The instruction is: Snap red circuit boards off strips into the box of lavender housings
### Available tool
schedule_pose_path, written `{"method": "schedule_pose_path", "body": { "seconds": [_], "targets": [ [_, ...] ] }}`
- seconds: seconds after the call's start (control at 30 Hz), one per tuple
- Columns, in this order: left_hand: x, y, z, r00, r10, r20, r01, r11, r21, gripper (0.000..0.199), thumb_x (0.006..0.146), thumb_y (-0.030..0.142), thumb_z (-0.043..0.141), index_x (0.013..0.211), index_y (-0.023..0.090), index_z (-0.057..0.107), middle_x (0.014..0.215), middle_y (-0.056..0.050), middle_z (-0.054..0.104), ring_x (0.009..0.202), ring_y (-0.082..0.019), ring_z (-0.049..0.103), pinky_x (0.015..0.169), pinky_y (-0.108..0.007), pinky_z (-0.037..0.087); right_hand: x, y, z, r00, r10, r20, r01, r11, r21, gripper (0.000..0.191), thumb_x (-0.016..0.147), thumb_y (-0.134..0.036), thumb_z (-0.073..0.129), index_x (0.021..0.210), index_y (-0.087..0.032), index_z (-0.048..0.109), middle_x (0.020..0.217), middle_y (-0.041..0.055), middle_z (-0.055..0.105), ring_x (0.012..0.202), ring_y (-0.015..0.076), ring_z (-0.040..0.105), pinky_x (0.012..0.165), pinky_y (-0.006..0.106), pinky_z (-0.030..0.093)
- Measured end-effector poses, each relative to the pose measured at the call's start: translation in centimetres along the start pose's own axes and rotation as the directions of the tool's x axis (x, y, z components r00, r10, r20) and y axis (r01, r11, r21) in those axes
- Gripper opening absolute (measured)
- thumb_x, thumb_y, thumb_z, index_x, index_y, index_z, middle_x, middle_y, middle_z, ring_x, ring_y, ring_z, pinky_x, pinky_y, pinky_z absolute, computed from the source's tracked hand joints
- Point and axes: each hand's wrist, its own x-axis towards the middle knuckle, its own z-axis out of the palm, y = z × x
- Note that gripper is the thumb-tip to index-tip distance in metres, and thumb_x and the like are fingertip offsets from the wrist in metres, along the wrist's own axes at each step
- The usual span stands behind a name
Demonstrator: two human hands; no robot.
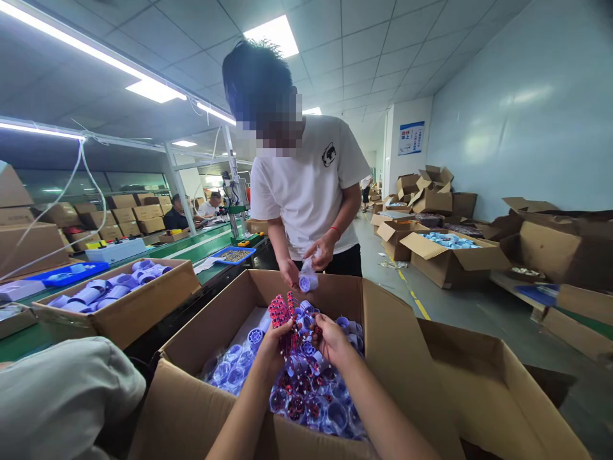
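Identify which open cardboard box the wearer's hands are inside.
The nearest large brown cardboard box, packed with bagged blue plastic spools; both the left hand and right hand reach into it.

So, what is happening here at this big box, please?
The person's left hand holds a stack of red spool-like parts over an open cardboard box of bagged blue plastic parts. The right hand reaches into the same pile. Opposite, a co-worker in a white T-shirt holds a small bagged blue part in both hands.

Both hands, left hand [276,338] and right hand [330,337], grip red-dotted strips [282,311] over the carton [383,332].
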Motion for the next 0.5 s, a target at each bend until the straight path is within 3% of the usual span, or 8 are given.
{"method": "schedule_pose_path", "body": {
  "seconds": [0.13, 0.33, 0.5],
  "targets": [
    [-0.3, -0.1, 0.2, 0.998, 0.059, 0.016, -0.06, 0.995, 0.079, 0.032, 0.058, 0.015, 0.08, 0.085, 0.016, 0.063, 0.064, -0.001, 0.068, 0.056, -0.016, 0.065, 0.057, -0.025, 0.054, -0.8, -0.6, 0.3, 0.997, 0.068, 0.049, -0.068, 0.997, 0.018, 0.023, 0.067, -0.036, 0.07, 0.081, -0.021, 0.058, 0.051, -0.0052, 0.059, 0.036, 0.0097, 0.048, 0.038, 0.02, 0.035],
    [-0.5, -0.3, 0.5, 0.995, 0.091, 0.045, -0.096, 0.989, 0.112, 0.038, 0.054, 0.016, 0.082, 0.083, 0.016, 0.059, 0.059, 0.002, 0.064, 0.051, -0.014, 0.061, 0.055, -0.024, 0.051, -1.0, -1.3, 0.3, 0.999, 0.027, 0.034, -0.026, 0.999, -0.023, 0.025, 0.06, -0.033, 0.072, 0.078, -0.021, 0.059, 0.048, -0.0099, 0.055, 0.031, 0.0071, 0.044, 0.033, 0.018, 0.027],
    [-0.5, -0.4, 0.3, 0.996, 0.058, 0.066, -0.067, 0.986, 0.153, 0.042, 0.054, 0.018, 0.082, 0.088, 0.017, 0.058, 0.068, -0.001, 0.068, 0.057, -0.016, 0.064, 0.058, -0.025, 0.051, -0.7, -1.1, 0.1, 1.0, -0.013, 0.009, 0.014, 0.995, -0.098, 0.027, 0.059, -0.037, 0.07, 0.08, -0.021, 0.061, 0.046, -0.0101, 0.052, 0.029, 0.0068, 0.042, 0.031, 0.018, 0.024]
  ]
}}
